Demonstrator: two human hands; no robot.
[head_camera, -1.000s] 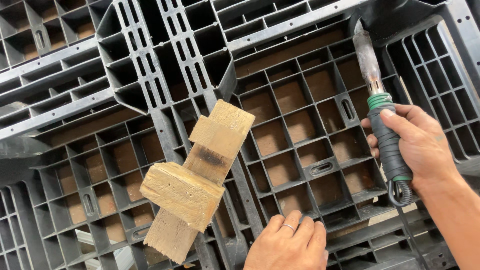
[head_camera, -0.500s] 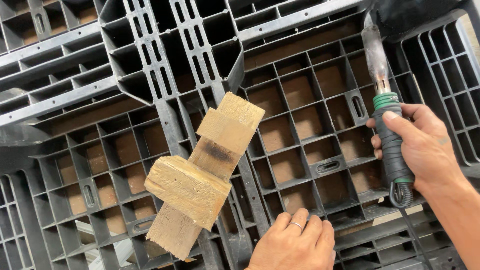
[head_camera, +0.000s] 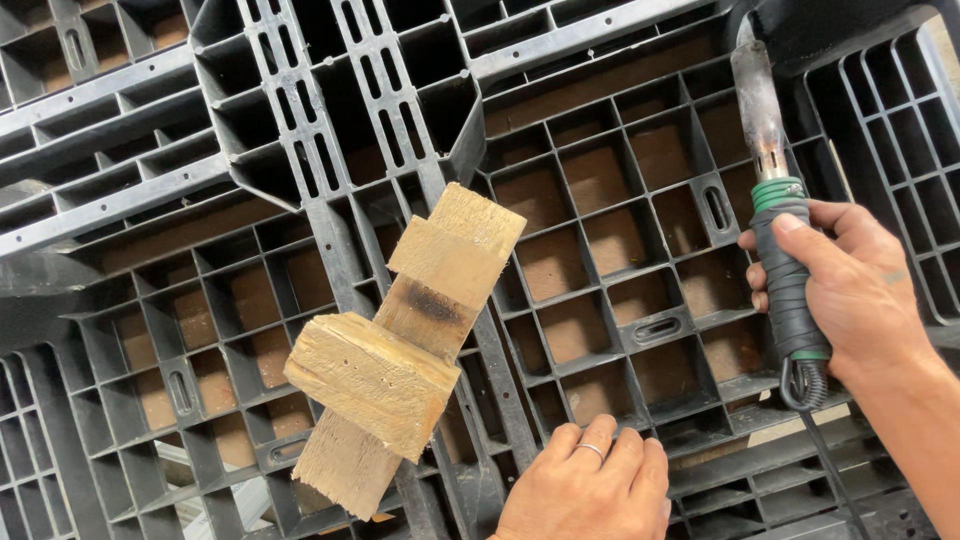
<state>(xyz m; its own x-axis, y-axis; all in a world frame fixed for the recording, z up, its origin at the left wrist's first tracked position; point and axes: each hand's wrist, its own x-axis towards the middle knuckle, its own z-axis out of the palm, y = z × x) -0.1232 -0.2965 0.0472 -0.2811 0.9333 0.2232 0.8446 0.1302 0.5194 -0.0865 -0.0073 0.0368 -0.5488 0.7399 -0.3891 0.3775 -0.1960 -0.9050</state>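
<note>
Black plastic pallet (head_camera: 620, 330) filled the frame. At right, the right hand (head_camera: 850, 290) had its fingers closed around a soldering iron (head_camera: 785, 270), seemingly light, rigid, best held by its wrapped handle. The left hand (head_camera: 590, 490) rested flat at bottom centre, beside wooden blocks (head_camera: 400, 360).

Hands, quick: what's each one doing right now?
Left hand: open, flat on the black plastic pallet, holding nothing.
Right hand: closed around the heating tool.

Bright even daylight, sharp focus
</note>
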